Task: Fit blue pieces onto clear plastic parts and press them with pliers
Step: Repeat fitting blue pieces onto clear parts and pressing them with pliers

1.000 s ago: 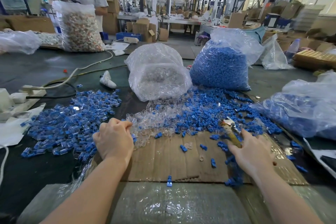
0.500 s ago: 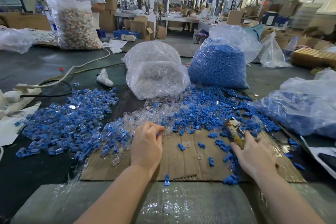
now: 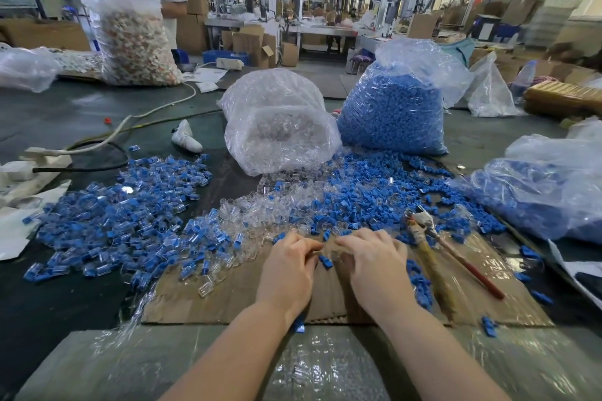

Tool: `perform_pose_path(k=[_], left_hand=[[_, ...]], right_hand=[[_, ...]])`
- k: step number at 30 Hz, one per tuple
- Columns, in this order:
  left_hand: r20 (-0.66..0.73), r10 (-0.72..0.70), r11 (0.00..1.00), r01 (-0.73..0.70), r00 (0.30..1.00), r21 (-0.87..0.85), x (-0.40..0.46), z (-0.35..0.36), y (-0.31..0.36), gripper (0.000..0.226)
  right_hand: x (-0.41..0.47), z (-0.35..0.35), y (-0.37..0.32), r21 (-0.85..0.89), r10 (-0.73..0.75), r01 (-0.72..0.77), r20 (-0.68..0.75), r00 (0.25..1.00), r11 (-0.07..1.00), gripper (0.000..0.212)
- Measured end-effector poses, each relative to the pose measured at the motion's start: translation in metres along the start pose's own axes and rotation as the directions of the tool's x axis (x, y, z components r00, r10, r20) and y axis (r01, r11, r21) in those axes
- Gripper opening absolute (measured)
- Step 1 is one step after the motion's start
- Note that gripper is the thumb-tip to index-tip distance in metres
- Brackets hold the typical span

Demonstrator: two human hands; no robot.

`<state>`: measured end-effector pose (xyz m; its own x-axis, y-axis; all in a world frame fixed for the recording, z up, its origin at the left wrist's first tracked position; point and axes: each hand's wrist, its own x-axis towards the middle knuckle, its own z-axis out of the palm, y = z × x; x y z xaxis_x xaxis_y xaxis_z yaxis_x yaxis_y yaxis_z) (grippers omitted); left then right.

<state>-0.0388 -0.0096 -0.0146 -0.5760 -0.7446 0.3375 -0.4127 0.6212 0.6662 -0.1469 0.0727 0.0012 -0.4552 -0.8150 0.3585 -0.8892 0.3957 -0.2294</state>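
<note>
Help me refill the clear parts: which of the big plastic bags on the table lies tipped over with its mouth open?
The middle bag of clear parts: it lies on its side, mouth toward the hands, clear pieces spilling out. The bag of blue pieces beside it stands upright.

- Both hands are seen close together over a cardboard sheet [image 3: 247,296] laid on the counter [image 3: 58,303]; the left hand [image 3: 286,273] and right hand [image 3: 374,267] are curled, fingertips nearly meeting.
- A blue piece [image 3: 325,261] is seen between them; whether it is pinched cannot be told.
- Pliers [image 3: 433,238] lie just right of the right hand, untouched.
- Loose clear parts [image 3: 260,208] and blue pieces [image 3: 368,195] are heaped beyond the hands.
- A pile of fitted pieces [image 3: 114,215] is spread to the left.
</note>
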Motion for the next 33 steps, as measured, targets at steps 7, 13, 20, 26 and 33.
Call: perform_pose_path(k=[7,13,20,26,33], left_hand=[[0.001,-0.022,0.991,0.022,1.000,-0.135,-0.002,-0.008,0.000,0.022],[0.080,-0.148,0.869,0.168,0.986,-0.466,-0.004,-0.015,0.002,0.016],[-0.014,-0.216,0.871,0.186,0.976,-0.454,-0.003,-0.016,0.002,0.016],[-0.003,-0.214,0.889,0.193,0.977,-0.416,-0.003,-0.015,0.002,0.018],[0.011,-0.225,0.883,0.209,0.974,-0.420,-0.003,-0.013,0.001,0.017]], right_hand=[[0.002,0.001,-0.010,0.100,0.019,-0.016,-0.028,0.999,0.995,0.019],[0.004,-0.008,-0.021,0.550,0.053,-0.116,0.130,0.990,0.827,0.017],[-0.003,0.002,-0.022,0.088,0.127,-0.129,0.030,0.991,0.988,0.019],[-0.009,0.013,-0.025,-0.046,0.121,-0.121,-0.003,0.993,0.992,0.018],[-0.015,0.013,-0.021,0.260,0.162,-0.111,-0.184,0.970,0.959,0.015]])
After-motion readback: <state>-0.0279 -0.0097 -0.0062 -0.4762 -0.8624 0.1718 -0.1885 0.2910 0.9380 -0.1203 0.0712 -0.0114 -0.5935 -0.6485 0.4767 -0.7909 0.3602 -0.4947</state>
